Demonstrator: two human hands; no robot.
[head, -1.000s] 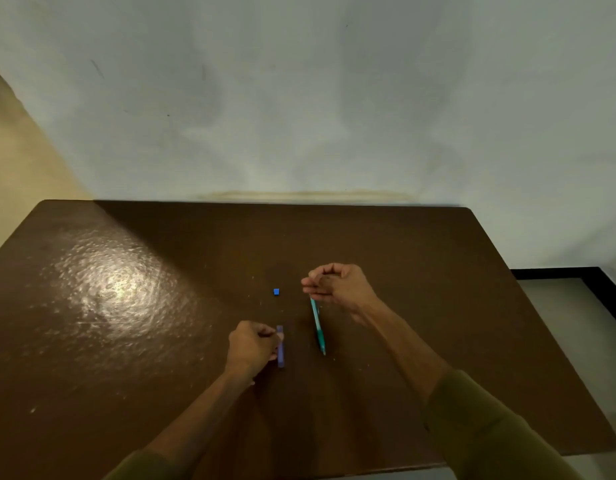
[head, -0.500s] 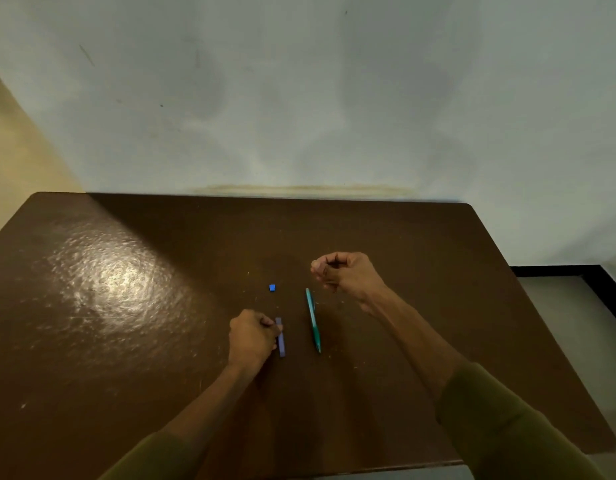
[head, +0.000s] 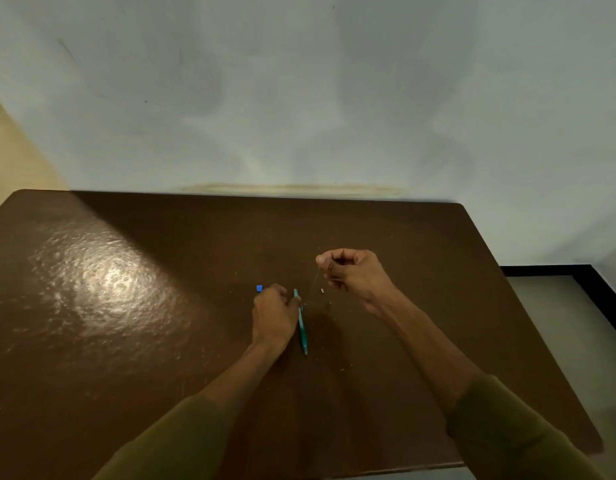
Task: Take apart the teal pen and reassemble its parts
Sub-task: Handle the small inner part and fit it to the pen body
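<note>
Pen (head: pixel 301 323): slim teal plastic barrel, lying mid-table (head: pixel 126 341), pointing toward the near edge. My left hand (head: pixel 273 317) curls beside it, fingertips touching its far end, likely steadying it. My right hand (head: pixel 355 271), raised, pinches a thin wire-like part (head: pixel 316 277), probably its insides. Small pale bit (head: pixel 322 290) and blue square piece (head: pixel 259 288) lie apart nearby.

Left hand (head: pixel 274 315) lies low, palm down, its fingers curled at the near centre. Right hand (head: pixel 355 271) is raised farther and to the right, thumb and forefinger pinched together, other fingers folded. Both forearms extend from olive sleeves (head: pixel 500 431).
</note>
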